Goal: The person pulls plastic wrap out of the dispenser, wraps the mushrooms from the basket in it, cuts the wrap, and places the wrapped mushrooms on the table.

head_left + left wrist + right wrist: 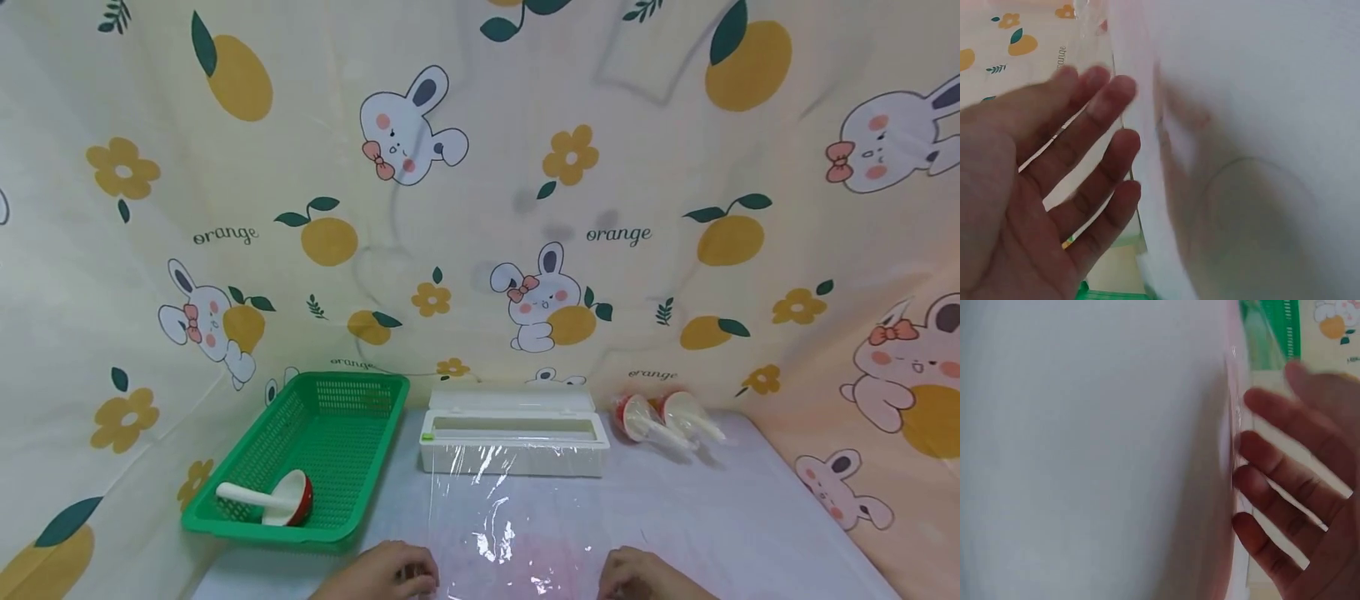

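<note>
A sheet of clear plastic film [498, 521] comes out of the front of a white film dispenser [517, 458] and lies over the table toward me. My left hand [390, 571] is beside the film's left edge, fingers loosely bent and spread apart in the left wrist view. At the right edge, my right hand [645, 575] has its fingers slightly bent, with thumb and index finger apart. In the right wrist view its fingertips [1252, 480] are at the film's edge; whether they press it cannot be told. The film's near end is out of the head view.
On the left stands a green basket [382, 458] with a red-and-white ladle [288, 504] inside. Several similar ladles in clear wrapping [671, 425] lie at the back right. A patterned curtain [480, 208] hangs behind the white table [720, 508].
</note>
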The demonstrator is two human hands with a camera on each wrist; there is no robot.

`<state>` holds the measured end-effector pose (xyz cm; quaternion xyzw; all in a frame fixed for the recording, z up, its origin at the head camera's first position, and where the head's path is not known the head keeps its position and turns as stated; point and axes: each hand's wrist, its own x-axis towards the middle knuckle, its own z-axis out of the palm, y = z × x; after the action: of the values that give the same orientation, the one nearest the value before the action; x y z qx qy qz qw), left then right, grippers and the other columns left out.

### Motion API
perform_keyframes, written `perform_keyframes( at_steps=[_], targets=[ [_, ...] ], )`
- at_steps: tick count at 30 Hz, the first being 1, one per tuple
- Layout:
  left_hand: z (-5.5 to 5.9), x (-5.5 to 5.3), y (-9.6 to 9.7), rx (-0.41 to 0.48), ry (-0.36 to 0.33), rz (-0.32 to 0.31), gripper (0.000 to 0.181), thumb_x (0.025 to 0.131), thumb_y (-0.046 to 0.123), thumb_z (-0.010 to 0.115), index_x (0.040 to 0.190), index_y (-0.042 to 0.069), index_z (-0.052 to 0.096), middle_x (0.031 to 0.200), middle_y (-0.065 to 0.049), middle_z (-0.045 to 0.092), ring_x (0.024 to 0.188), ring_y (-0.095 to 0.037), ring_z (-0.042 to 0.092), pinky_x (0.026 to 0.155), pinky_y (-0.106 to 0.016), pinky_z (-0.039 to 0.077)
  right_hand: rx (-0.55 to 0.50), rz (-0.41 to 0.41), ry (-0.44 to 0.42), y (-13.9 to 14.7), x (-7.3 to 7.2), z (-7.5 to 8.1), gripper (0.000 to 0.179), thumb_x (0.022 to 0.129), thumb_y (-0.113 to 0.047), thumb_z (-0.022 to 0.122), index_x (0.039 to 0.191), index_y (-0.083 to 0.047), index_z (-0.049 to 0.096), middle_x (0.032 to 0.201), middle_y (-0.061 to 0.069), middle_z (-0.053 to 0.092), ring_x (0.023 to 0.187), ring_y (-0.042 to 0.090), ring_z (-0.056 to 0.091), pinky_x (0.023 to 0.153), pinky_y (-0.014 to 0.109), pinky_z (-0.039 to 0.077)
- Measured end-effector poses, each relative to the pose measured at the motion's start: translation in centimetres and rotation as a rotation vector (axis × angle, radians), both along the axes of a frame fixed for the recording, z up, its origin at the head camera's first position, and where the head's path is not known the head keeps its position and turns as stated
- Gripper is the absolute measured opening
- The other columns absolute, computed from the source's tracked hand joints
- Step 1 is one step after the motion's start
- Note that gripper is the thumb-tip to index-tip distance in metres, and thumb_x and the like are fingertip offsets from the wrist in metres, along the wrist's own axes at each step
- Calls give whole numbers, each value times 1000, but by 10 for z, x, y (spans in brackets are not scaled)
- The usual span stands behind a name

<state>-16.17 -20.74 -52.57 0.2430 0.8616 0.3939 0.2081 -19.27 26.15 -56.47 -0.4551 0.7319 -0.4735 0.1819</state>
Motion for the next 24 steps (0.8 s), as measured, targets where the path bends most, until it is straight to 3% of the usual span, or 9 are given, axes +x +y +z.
perform_keyframes(
  at_steps=[5, 8, 10, 12, 18, 21, 24],
  targets=[
    [-4, 1, -4, 41, -71, 49, 6, 106, 18, 69, 108, 19, 74, 83, 10, 72, 71, -6, 61, 68, -23, 53, -19, -1, 53, -4, 0, -1, 7, 99, -7, 74, 104, -8, 79, 98, 4, 69, 95, 2, 62, 79, 24, 57],
    [-1, 1, -7, 46, -105, 77, 5, 106, 20, 70, 108, 20, 74, 86, 6, 73, 73, -11, 63, 69, -24, 55, -21, -16, 95, -5, 0, -2, 8, 100, -10, 74, 105, -11, 80, 100, 1, 68, 97, 3, 60, 78, 23, 56],
    [4, 2, -11, 54, -115, 87, 5, 106, 20, 70, 109, 19, 74, 89, 4, 73, 76, -14, 64, 71, -25, 55, -22, -26, 120, -5, 0, -3, 9, 100, -10, 75, 107, -12, 80, 101, 1, 67, 98, 5, 59, 79, 23, 55],
    [11, 3, -13, 67, -117, 94, 8, 106, 21, 69, 111, 18, 74, 93, 2, 74, 80, -14, 64, 73, -24, 55, -9, -36, 94, -5, 0, -2, 9, 101, -13, 74, 108, -14, 79, 103, -1, 66, 100, 4, 57, 80, 22, 53],
    [42, 9, -25, 152, -7, 25, 15, 109, 23, 65, 118, 15, 74, 106, 2, 77, 90, -8, 66, 79, -23, 54, -13, -45, 94, -7, -1, 0, 12, 102, -13, 73, 114, -13, 75, 107, 0, 68, 100, 8, 59, 81, 23, 54],
    [57, 9, -33, 173, 60, 23, 14, 109, 23, 65, 118, 19, 75, 107, 6, 77, 93, -9, 67, 81, -24, 56, -12, -57, 50, -7, 0, 3, 13, 105, -10, 70, 117, -13, 73, 110, 0, 69, 100, 8, 61, 82, 23, 54],
    [68, 8, -45, 168, 171, 38, 12, 109, 21, 65, 117, 22, 75, 105, 10, 76, 91, -7, 67, 78, -24, 56, -15, -80, 76, -6, 1, 5, 15, 105, -8, 68, 118, -14, 72, 110, -1, 70, 99, 8, 63, 81, 25, 56]
  ],
)
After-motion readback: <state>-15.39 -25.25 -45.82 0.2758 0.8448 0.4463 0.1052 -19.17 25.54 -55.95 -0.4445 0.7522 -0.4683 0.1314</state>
